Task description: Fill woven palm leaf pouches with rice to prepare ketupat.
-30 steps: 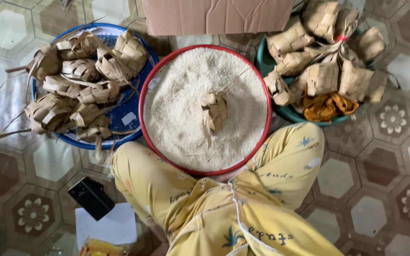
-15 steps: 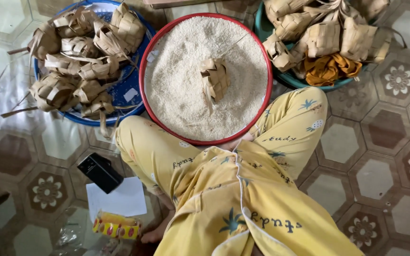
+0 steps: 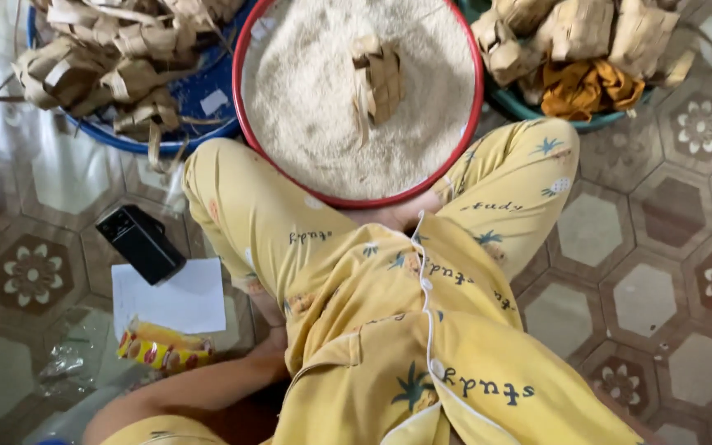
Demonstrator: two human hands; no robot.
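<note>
Left hand [image 3: 269, 342] beside snack packet [image 3: 165, 350] (fingers hidden).

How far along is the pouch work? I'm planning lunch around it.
Looks idle: the left hand rests at the floor. One woven pouch lies on the rice tray. Pouches heap the blue basin and green basin; which are finished I cannot tell.

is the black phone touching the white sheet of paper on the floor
Touching. The head view shows the black phone's lower corner overlapping the top edge of the white sheet of paper, with no floor tile visible between them.
</note>
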